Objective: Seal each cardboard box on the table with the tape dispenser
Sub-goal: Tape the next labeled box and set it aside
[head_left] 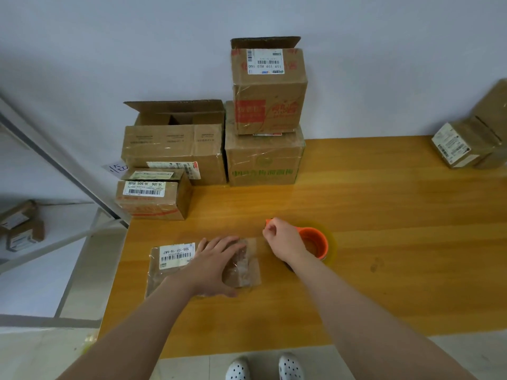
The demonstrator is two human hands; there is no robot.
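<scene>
Step in hand, as judged: sealing of the small flat cardboard box (175, 266), which lay at the front-left of the wooden table (384, 215), w/ its barcode label facing up. Clear film was seen over its top and right end, and what looked like a strip of tape (256, 244) ran btwn the box and the tape dispenser (315, 242); whether it was attached at both ends could not be told.

The left hand (216, 267) was laid palm-down on the right half of the box, fingers spread and nearly straight, nothing gripped, the box simply pressed to the table. The right hand (282, 239) was curled round the orange handle of the dispenser, just beside the box's right end, w/ the roll resting on or just above the tabletop; the thumb side was hidden.

Next move, prob.: the strip to be cut on the dispenser's edge and smoothed down over the box end, w/ the box held firm so it is not dragged. If the pull is uneven, wrinkling or a lifted end could result.

Much appeared left to do. An open-flapped box (175, 144) stood at the back-left. A red-printed box (269, 89) sat w/ one flap up on a green-printed box (263, 160). A smaller labelled box (153, 196) and more boxes at the far right (463, 144) were also seen.
</scene>
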